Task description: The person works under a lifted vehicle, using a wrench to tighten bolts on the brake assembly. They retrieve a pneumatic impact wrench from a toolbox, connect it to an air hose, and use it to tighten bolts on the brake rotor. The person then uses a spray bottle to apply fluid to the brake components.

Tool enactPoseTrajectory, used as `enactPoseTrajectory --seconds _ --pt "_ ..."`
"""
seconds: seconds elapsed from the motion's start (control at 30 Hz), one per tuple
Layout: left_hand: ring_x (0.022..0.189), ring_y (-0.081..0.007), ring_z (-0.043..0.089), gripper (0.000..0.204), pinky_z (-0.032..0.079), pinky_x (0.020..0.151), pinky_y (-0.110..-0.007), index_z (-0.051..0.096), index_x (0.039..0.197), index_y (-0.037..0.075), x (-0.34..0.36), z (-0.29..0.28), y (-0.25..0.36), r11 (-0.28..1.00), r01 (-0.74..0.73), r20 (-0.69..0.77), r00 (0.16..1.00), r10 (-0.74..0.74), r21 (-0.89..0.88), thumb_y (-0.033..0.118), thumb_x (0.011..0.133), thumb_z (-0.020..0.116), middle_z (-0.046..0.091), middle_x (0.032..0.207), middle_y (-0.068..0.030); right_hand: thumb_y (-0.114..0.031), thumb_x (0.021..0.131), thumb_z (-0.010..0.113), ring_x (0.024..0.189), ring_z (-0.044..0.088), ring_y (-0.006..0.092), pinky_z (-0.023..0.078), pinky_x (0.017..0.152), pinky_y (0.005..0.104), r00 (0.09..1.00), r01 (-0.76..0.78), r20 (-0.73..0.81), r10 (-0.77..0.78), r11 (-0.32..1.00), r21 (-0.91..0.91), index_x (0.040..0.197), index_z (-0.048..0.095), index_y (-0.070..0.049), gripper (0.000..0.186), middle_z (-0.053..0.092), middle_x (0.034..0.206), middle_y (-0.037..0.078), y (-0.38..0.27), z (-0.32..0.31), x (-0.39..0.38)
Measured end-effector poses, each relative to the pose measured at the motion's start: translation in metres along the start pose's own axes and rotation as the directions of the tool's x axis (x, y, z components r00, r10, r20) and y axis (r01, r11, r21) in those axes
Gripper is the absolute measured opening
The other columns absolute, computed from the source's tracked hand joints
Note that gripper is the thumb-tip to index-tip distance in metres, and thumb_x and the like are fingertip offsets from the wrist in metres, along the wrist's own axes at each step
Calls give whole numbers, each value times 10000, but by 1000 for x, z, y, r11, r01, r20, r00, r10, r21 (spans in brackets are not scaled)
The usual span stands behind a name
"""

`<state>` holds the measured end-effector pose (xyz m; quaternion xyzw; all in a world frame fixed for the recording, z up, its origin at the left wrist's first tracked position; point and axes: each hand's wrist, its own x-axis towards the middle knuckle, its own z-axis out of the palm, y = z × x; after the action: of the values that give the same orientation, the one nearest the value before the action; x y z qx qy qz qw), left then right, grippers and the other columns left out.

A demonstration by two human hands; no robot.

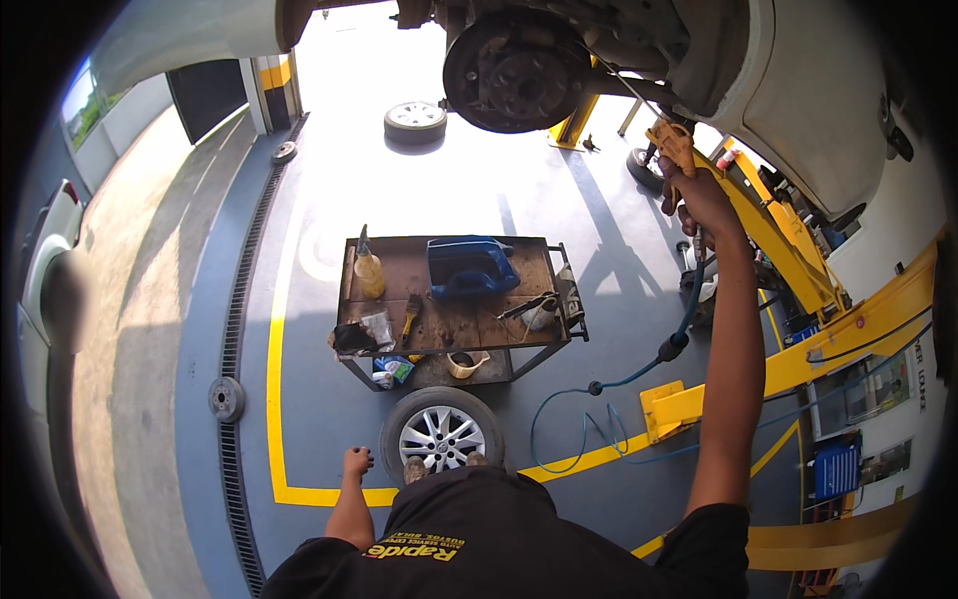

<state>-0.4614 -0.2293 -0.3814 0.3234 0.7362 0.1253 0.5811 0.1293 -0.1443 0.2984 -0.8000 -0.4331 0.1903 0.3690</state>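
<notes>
My right hand (pixel 705 203) is raised and wrapped round a yellow air blow gun (pixel 673 145), with a blue air hose (pixel 690 307) hanging from its lower end. The gun's long thin nozzle reaches up and left toward the underside of a raised vehicle (pixel 813 95). Left of it, a dark, round brake drum assembly (pixel 519 80) is exposed on the axle. My left hand (pixel 357 460) hangs low at my side with loosely bent fingers and nothing visible in it. Close to it, a wheel with a silver rim (pixel 441 436) lies flat by my feet.
A metal cart (pixel 469 329) in front bears a blue cut-open jug (pixel 469 267), a spray bottle (pixel 368 272) and a brush (pixel 411 315). Yellow lift arms (pixel 738 374) stretch along the right. Another wheel (pixel 415 122) lies beyond; a drain grate (pixel 249 270) runs along the left.
</notes>
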Motion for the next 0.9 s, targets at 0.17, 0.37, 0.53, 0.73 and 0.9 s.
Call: enactPoseTrajectory --seconds 0.17,0.37,0.53,0.73,0.9 --pt "711 -207 720 332 501 587 -322 680 1146 -23 -4 -19 -13 998 59 1 998 -59 3 272 1043 565 750 903 -125 -547 994 640 358 413 64 311 372 237 998 -16 -55 10 996 -92 726 581 -73 548 594 578 27 -18 -3 11" --pt "727 -217 730 328 507 591 -331 678 1156 -20 2 -33 -27 997 73 -26 997 -73 24 266 1044 562 754 913 -132 -551 988 649 370 414 68 327 374 244 999 -14 40 17 997 -71 737 575 -77 541 586 584 21 -44 3 12" --pt "698 -218 726 336 509 580 -328 677 1161 -24 11 -45 -30 999 44 -17 999 -44 -3 270 1044 564 756 902 -133 -615 977 634 382 390 44 328 365 221 998 19 64 -12 994 -109 806 573 -83 562 596 616 13 -60 18 7" --pt "685 -212 724 333 503 563 -318 684 1145 -23 20 -50 -27 1000 18 11 1000 -18 -3 271 1042 565 752 883 -130 -618 964 651 374 381 44 330 364 234 995 9 100 -1 998 -70 799 563 -93 558 584 604 4 -77 35 4" --pt "681 -202 722 329 500 556 -310 688 1132 -19 18 -65 -34 1000 17 24 1000 -17 5 273 1041 564 751 878 -120 -536 1001 635 376 420 68 346 381 251 999 23 46 -18 992 -120 771 568 -66 528 587 591 33 -94 66 -1"
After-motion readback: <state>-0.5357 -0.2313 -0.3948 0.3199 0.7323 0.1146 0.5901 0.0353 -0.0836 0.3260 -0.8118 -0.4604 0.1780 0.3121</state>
